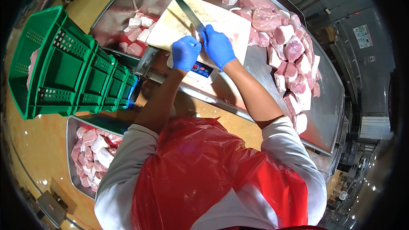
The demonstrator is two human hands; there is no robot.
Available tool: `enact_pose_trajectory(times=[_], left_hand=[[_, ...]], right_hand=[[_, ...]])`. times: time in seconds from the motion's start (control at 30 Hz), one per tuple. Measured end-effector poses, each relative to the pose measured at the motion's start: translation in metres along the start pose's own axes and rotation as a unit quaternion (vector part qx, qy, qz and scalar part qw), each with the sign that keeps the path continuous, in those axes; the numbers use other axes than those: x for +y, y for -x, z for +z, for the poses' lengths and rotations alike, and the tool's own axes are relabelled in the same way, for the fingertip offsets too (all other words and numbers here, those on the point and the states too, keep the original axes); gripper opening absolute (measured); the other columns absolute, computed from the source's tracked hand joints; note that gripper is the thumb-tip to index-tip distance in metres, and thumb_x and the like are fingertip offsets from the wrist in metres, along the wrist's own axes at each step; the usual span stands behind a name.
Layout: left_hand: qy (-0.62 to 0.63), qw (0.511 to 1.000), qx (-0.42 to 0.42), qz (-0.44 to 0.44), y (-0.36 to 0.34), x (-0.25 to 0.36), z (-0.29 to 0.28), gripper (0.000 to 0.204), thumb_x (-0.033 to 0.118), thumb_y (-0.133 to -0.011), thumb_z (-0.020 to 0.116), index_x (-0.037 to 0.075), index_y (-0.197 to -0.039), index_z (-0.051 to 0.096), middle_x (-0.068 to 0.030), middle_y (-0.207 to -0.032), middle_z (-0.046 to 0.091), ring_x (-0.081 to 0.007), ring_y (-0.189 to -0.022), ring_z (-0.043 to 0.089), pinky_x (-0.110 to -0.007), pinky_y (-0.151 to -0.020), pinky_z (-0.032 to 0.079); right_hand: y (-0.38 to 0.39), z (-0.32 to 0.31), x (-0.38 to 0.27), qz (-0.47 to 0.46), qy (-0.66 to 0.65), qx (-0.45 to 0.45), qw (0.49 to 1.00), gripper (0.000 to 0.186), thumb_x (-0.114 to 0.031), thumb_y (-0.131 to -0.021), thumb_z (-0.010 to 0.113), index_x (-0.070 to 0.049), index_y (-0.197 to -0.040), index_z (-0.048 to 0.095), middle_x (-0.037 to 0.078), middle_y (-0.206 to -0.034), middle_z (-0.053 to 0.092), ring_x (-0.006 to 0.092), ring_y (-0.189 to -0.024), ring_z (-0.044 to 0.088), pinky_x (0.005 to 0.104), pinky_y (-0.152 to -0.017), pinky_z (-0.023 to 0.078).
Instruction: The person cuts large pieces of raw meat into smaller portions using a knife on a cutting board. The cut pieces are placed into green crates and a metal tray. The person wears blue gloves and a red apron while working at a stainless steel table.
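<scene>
My right hand [218, 47], in a blue glove, is wrapped round the handle of a long knife [186, 10]. The blade points away and to the left over a white cutting board [165, 30]. Close beside it, my left hand [186, 53], gloved in blue too, is closed over the near part of the board; what it holds, if anything, is hidden. A pale piece of meat [232, 34] lies on the board just beyond my right hand, partly covered by it. Below my hands, at the board's near edge, a scale [203, 70] with a button panel shows.
Chunks of raw pork [294, 51] are heaped on the steel table [321, 115] at right. Left of the board, a metal tub [106, 27] holds cut pieces. Green crates [49, 66] are stacked farther left. Another tub [71, 145] of meat stands low at left.
</scene>
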State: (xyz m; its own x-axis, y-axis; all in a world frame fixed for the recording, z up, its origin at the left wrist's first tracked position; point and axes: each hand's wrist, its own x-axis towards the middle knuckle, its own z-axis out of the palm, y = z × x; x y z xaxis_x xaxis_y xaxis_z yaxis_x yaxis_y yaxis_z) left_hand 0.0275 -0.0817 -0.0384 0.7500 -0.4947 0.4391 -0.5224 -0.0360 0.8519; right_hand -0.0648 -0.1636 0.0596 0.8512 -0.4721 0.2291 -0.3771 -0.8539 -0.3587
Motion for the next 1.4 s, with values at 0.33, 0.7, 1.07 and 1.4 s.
enact_pose_trajectory(times=[0.33, 0.7, 1.07, 1.4], left_hand=[[-0.067, 0.993, -0.070, 0.072, 0.006, -0.022, -0.049, 0.008, 0.008, -0.083, 0.069, 0.008, -0.080, 0.061, -0.0105, -0.078, 0.064, -0.0310, -0.065, 0.065, -0.040, -0.061, 0.052], [-0.072, 0.988, -0.030, 0.131, 0.008, 0.011, 0.001, 0.007, 0.006, -0.076, 0.067, 0.004, -0.083, 0.065, -0.0142, -0.085, 0.064, -0.0333, -0.085, 0.064, -0.040, -0.074, 0.054], [0.024, 0.999, 0.037, 0.023, 0.011, -0.014, -0.089, 0.007, 0.008, -0.077, 0.072, 0.010, -0.079, 0.066, -0.0054, -0.084, 0.067, -0.0209, -0.075, 0.064, -0.036, -0.069, 0.053], [-0.758, 0.485, 0.334, -0.279, -0.130, 0.065, -0.436, 0.060, 0.054, -0.085, 0.064, 0.009, -0.125, 0.069, -0.0196, -0.115, 0.072, -0.0411, -0.105, 0.068, -0.051, -0.093, 0.050]], right_hand=[[0.160, -0.067, 0.061, 0.082, 0.179, -0.209, 0.958, 0.014, -0.011, -0.096, 0.052, -0.007, -0.109, 0.049, 0.024, -0.085, 0.068, 0.0441, -0.076, 0.067, 0.0529, -0.065, 0.053], [0.069, -0.050, 0.008, 0.048, 0.068, 0.005, 0.996, 0.018, -0.017, -0.099, 0.047, -0.004, -0.108, 0.053, 0.027, -0.087, 0.067, 0.0451, -0.082, 0.067, 0.0543, -0.071, 0.051], [0.139, -0.115, 0.041, 0.067, 0.228, -0.245, 0.940, 0.019, -0.009, -0.090, 0.055, -0.006, -0.108, 0.056, 0.023, -0.084, 0.068, 0.0428, -0.081, 0.068, 0.0516, -0.069, 0.054], [0.144, -0.082, 0.071, 0.243, -0.338, 0.090, 0.905, 0.025, -0.022, -0.104, 0.056, 0.003, -0.102, 0.057, 0.005, -0.075, 0.059, 0.0111, -0.065, 0.058, 0.0297, -0.058, 0.049]])
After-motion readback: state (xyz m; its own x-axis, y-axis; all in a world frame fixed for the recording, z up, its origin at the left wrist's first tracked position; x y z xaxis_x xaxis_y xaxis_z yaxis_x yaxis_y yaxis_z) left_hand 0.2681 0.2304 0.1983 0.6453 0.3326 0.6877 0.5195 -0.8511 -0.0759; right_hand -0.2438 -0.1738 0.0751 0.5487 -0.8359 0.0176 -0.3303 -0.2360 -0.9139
